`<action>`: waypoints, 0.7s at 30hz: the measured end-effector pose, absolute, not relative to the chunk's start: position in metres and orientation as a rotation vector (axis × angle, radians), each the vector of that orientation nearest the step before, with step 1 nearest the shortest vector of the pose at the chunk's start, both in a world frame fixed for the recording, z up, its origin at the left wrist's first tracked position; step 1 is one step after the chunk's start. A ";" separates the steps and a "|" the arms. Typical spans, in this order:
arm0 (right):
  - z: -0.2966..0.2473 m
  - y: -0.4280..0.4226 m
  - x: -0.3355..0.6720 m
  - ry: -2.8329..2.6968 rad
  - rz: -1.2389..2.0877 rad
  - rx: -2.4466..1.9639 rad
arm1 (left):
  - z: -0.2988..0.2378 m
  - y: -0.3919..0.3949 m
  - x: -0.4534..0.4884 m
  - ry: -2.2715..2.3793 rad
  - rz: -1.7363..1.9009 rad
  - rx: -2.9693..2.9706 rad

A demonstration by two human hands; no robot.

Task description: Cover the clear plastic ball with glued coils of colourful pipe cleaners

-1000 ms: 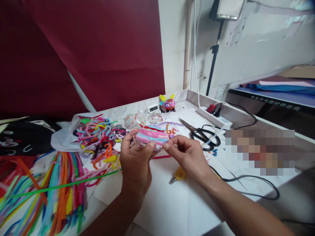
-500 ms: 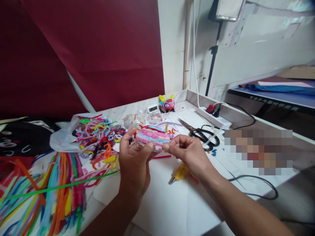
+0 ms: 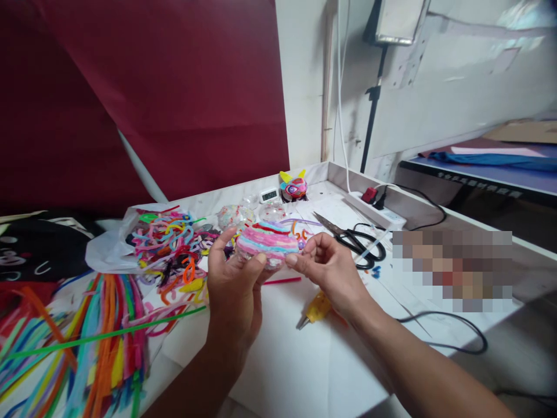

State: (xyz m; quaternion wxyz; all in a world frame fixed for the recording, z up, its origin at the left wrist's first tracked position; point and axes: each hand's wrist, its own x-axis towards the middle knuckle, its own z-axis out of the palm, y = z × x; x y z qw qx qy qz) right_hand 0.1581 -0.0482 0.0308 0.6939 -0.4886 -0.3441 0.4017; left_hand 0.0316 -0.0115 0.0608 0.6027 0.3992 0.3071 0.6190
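Observation:
My left hand (image 3: 237, 284) is wrapped around an oval craft piece (image 3: 270, 244) covered in pink, light blue and red pipe-cleaner stripes, with its thumb on the near side. At the piece's right end, my right hand (image 3: 328, 270) is closed in a pinch on the edge, beside a small purple bead-like spot. Orange curls (image 3: 298, 230) show just past that end. A yellow glue gun (image 3: 319, 307) lies below my right hand, its metal nozzle pointing to the lower left. Black-handled scissors (image 3: 348, 241) rest beyond my right hand.
Loose pipe cleaners (image 3: 108, 331) spread at left, beside a plastic bag (image 3: 115, 249) of coloured scraps. A finished pipe-cleaner head (image 3: 294, 187) with yellow horns, a small timer (image 3: 268, 196) and clear plastic shells (image 3: 235, 216) stand at the back. A power strip (image 3: 376, 209) lies right; a cable (image 3: 461, 313) loops across.
The whole view has shifted slightly. My hands keep nearly the same hold on the craft piece, which is turned a little, showing its stripes more toward me.

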 end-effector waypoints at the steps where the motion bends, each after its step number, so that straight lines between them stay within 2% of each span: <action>1: 0.030 -0.048 0.158 -0.748 0.898 -1.078 | 0.060 -0.011 0.031 0.706 1.438 0.921; 10: 0.029 -0.046 0.156 -0.680 1.080 -0.921 | 0.057 -0.009 0.029 0.641 1.407 0.933; 21: 0.026 -0.044 0.151 -0.754 1.005 -0.792 | 0.058 -0.013 0.033 0.626 1.367 0.902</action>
